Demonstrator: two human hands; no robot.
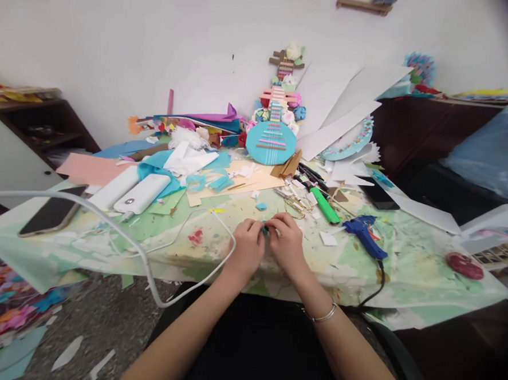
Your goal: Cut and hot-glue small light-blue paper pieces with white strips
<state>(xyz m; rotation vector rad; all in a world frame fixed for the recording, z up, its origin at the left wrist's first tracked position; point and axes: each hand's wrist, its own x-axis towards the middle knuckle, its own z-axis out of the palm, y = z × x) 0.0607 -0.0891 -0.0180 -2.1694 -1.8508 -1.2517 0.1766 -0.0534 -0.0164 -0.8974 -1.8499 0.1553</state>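
Observation:
Near the front edge of the table, my left hand (249,244) and my right hand (286,238) meet with fingertips pinched together. Between them is a small teal piece (265,229), perhaps paper; the fingers cover most of it, and its exact shape cannot be made out. Just beyond the hands lies a small blue scrap (260,206). Scissors (294,201) with gold-coloured handles rest behind my right hand, beside a green marker-like tool (324,205). To the right lies a blue hot glue gun (365,234) with a black cord.
A blue paper lute-like craft (271,142) leans on the wall. A white cable (146,263) loops across the left foreground. Two phones (55,211), a white power bank (142,193), a red stone-like object (464,265) and many paper scraps lie on the covered table (420,286).

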